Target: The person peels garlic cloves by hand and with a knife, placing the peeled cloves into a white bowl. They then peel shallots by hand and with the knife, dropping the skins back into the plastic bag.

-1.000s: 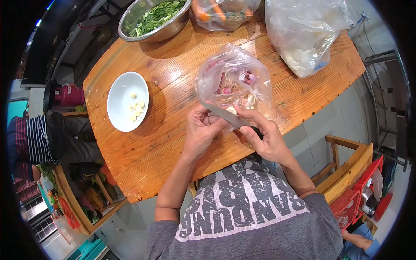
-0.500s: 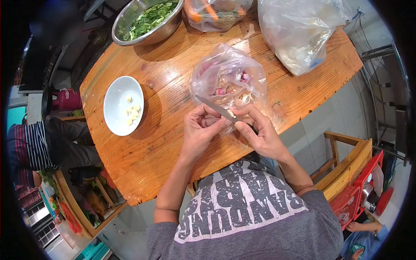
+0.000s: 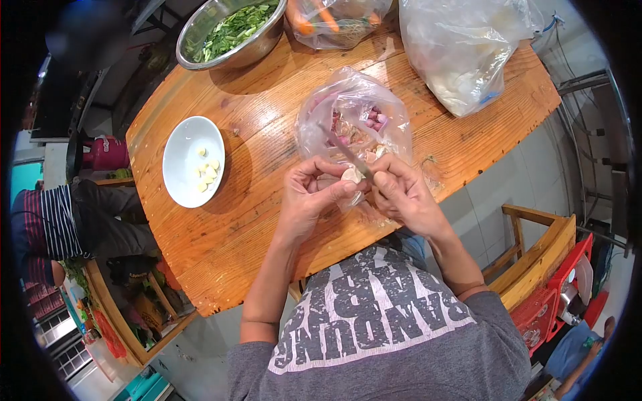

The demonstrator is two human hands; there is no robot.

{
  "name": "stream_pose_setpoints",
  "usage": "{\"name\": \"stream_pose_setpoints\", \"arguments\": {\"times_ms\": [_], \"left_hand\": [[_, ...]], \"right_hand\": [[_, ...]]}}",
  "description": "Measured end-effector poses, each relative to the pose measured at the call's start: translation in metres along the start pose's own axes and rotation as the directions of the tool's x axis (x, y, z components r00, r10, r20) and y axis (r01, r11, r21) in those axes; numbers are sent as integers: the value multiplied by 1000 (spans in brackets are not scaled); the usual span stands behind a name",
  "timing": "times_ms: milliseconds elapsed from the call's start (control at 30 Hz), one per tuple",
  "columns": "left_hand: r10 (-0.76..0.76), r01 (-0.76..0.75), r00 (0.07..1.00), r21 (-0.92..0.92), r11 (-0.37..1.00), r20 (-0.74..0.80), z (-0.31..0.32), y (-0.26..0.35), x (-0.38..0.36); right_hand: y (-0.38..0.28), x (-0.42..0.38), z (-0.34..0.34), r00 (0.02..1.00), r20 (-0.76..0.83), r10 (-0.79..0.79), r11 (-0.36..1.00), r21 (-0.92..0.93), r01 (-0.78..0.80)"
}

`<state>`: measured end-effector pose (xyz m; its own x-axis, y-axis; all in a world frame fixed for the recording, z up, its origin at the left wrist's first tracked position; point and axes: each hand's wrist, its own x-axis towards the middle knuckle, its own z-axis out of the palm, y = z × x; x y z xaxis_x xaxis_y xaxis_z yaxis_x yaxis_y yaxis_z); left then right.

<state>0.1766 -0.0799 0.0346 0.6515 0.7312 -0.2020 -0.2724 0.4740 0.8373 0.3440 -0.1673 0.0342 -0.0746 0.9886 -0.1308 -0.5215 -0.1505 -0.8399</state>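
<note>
My left hand [image 3: 319, 190] pinches a whitish garlic clove [image 3: 352, 174] between thumb and fingertips. In my right hand [image 3: 401, 194] is a small knife [image 3: 346, 151], its blade slanting up and to the left, with the lower part close against the clove; the handle is hidden by my fingers. Just beyond both hands lies an open clear plastic bag [image 3: 314, 113] with purple-red shallots [image 3: 374, 119] and papery skins inside. Left of my hands stands a white bowl [image 3: 175, 164] with several peeled garlic cloves [image 3: 208, 170] in it.
A metal basin [image 3: 267, 41] of chopped greens stands at the far left of the wooden table [image 3: 261, 134]. Beside it is a bag of carrots [image 3: 328, 23], then a large plastic bag [image 3: 455, 60]. One person [image 3: 53, 224] is at left, another [image 3: 575, 354] at lower right.
The clove now shows clear of the blade in my left fingers. My right hand has turned the knife steeper and shifted slightly right. The person at lower right has moved.
</note>
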Motion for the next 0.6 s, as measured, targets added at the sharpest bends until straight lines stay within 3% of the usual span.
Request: {"name": "stream_pose_setpoints", "arguments": {"times_ms": [100, 200, 300, 400, 600], "left_hand": [[-36, 37, 999, -41, 998, 37, -8, -1, 0], [-84, 88, 990, -38, 995, 112, -11, 4, 0], [-22, 22, 1000, 82, 996, 6, -13, -1, 1], [-102, 102, 994, 14, 995, -46, -11, 5, -1], [-121, 124, 990, -36, 992, 71, -14, 0, -1]], "right_hand": [[-15, -3, 2, 986, 31, 163, 972, 163, -166], [-18, -4, 0, 976, 52, 212, 942, 255, -218], [-18, -4, -6, 976, 64, 207, 949, 229, -217], [-13, -5, -2, 984, 41, 174, 977, 119, -178], [-14, -5, 5, 987, 66, 144, 981, 119, -152]]}}
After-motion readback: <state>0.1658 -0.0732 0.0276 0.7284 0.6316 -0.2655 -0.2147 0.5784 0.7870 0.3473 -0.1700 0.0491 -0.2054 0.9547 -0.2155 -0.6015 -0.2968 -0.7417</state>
